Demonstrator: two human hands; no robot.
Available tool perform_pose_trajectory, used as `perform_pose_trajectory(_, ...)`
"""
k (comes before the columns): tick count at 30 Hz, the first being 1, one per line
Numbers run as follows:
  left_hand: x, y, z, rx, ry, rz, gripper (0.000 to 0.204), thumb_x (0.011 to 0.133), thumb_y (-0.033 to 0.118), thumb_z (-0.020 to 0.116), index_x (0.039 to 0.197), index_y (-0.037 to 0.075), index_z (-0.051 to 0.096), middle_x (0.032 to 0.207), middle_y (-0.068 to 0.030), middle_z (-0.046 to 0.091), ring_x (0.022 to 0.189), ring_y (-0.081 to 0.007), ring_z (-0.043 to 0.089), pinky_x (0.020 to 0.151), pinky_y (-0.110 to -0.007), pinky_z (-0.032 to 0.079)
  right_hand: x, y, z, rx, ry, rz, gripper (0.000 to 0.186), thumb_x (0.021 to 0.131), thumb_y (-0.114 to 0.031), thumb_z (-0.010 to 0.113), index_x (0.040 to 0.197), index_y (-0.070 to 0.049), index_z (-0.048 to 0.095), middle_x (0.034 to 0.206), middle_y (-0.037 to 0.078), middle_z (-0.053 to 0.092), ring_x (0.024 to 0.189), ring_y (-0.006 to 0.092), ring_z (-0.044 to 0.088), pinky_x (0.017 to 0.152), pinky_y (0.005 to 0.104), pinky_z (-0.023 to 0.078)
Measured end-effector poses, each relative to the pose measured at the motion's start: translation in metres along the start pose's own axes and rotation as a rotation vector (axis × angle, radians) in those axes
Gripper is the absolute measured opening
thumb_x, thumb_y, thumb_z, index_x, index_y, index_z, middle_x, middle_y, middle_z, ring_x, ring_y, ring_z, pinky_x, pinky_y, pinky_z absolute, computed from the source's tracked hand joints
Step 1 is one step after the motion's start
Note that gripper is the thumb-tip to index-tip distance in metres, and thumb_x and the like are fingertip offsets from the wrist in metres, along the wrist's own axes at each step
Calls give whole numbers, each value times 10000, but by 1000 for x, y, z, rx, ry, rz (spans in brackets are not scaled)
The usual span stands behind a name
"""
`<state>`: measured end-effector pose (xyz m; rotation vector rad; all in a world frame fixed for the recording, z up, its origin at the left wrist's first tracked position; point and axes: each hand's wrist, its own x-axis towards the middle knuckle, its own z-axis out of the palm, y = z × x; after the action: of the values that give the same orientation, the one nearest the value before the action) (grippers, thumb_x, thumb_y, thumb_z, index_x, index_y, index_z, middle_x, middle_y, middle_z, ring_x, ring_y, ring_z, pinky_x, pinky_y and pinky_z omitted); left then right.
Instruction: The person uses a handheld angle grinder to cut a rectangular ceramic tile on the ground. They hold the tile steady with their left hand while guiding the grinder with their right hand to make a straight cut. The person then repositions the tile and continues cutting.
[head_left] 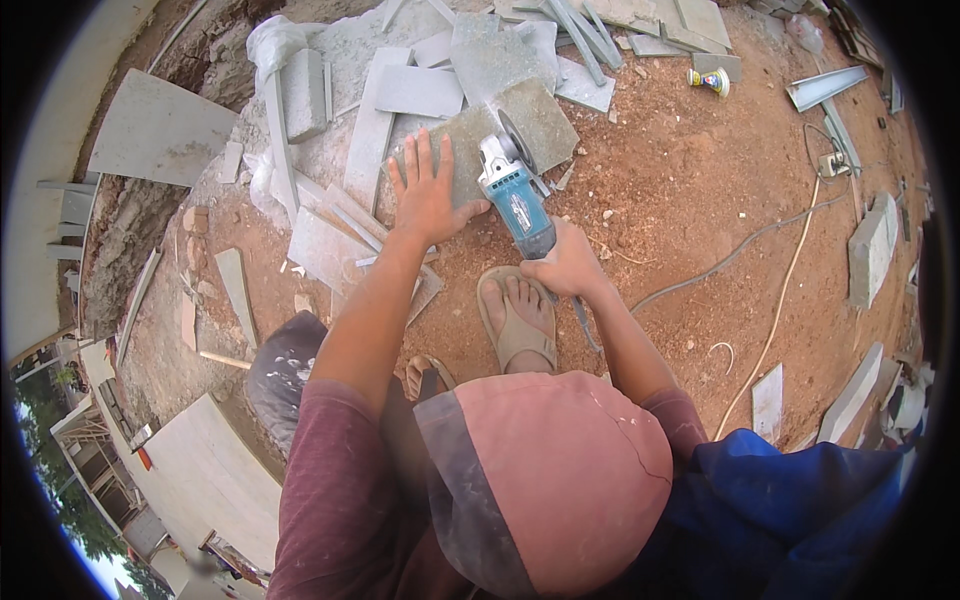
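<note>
My right hand (568, 262) is wrapped round the rear grip of a blue-and-silver angle grinder (515, 200). The grinder's thin cutting disc (517, 140) stands on edge over a grey stone tile (545, 125). Whether the disc touches the tile or spins, I cannot tell. My left hand (428, 195) lies flat with fingers spread at the left side of this tile, its thumb pointing toward the grinder body. From the grinder's rear, a cord (587, 325) hangs beside my sandalled foot (520, 320).
Several cut slabs and strips (420, 90) lie piled beyond the tile. A large slab (160, 128) leans at the far left. A grey cable (740, 240) and a pale cord (787, 280) cross the dirt on the right, near a socket box (831, 164). A small cup (710, 81) lies farther off.
</note>
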<state>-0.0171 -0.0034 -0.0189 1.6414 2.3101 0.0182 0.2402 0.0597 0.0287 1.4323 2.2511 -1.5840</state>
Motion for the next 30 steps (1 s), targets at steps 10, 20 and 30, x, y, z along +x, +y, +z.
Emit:
perform_pose_trajectory(10,0,2,-4,-24,-24,-6,1366,820,854,717,1775,103,94,1828,-270,-15,1693,-451,-67,1315,-663,-50,4,-9,-2,12,24,23,615,701,-271,860,1186,62,682,1078,283,766,1055,437,754,958,465,589)
perform_pose_trajectory(20,-1,3,-5,-51,-14,-8,1368,811,810,765,1775,103,100,1828,-266,-4,1694,-451,-51,1320,-653,-37,15,-16,-2,15,32,-24,623,696,-265,849,1202,55,678,1085,294,763,1058,459,744,963,476,586)
perform_pose_trajectory(30,-2,3,-8,-56,-18,-5,1366,809,798,774,1772,90,113,1825,-274,0,1691,-460,-53,1321,-651,-40,25,-21,-1,41,27,-54,621,700,-268,844,1228,15,678,1096,278,764,1063,461,740,965,481,584)
